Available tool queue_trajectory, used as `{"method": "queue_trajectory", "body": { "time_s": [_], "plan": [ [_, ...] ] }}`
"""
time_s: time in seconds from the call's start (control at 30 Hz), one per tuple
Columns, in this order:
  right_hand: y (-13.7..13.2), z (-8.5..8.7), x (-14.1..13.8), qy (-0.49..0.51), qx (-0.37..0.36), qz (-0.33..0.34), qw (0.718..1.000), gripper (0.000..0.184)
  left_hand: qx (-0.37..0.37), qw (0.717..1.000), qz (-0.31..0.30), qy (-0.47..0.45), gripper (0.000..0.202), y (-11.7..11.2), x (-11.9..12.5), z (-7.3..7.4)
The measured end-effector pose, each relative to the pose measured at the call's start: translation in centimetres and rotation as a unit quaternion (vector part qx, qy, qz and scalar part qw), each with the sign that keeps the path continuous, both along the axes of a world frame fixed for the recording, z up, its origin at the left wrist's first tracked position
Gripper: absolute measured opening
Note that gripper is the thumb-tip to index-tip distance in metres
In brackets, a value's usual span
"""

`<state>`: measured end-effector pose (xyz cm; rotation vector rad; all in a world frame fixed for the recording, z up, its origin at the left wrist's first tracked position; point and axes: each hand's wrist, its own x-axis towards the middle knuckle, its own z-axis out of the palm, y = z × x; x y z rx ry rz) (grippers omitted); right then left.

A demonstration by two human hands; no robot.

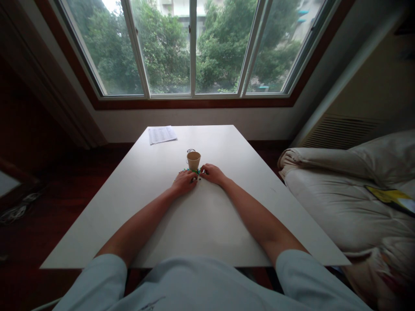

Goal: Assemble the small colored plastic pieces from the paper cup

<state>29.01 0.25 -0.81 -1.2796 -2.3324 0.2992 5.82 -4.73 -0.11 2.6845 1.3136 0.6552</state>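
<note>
Both my arms stretch out over a white table [136, 203]. My left hand [183, 181] and my right hand [212, 173] lie side by side, knuckles up, fingers curled down onto the tabletop. Between their fingertips lie small green and dark pieces [195, 172], too small to name. Whether either hand pinches one of them is unclear. A tan paper cup [193, 160] stands upright just beyond the fingertips, close to them but apart.
A printed sheet of paper [161, 134] lies at the table's far left corner. A bed with white bedding [350, 194] stands close along the table's right side. A wide window [191, 47] fills the wall beyond the table. Dark floor lies on the left.
</note>
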Motion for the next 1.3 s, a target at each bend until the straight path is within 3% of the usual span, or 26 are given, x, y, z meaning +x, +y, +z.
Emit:
{"method": "queue_trajectory", "body": {
  "time_s": [0.7, 1.3],
  "plan": [
    [0.22, -0.44, 0.0, 0.004, 0.014, -0.049, 0.999, 0.011, -0.009, 1.0, 0.005, -0.002, 0.017, 0.04, 0.04, 0.09],
    [0.19, -0.6, -0.06, 0.008, 0.032, -0.043, 0.999, 0.011, -0.008, 1.0, 0.002, -0.011, 0.017, 0.15, -0.06, -0.05]
  ]
}}
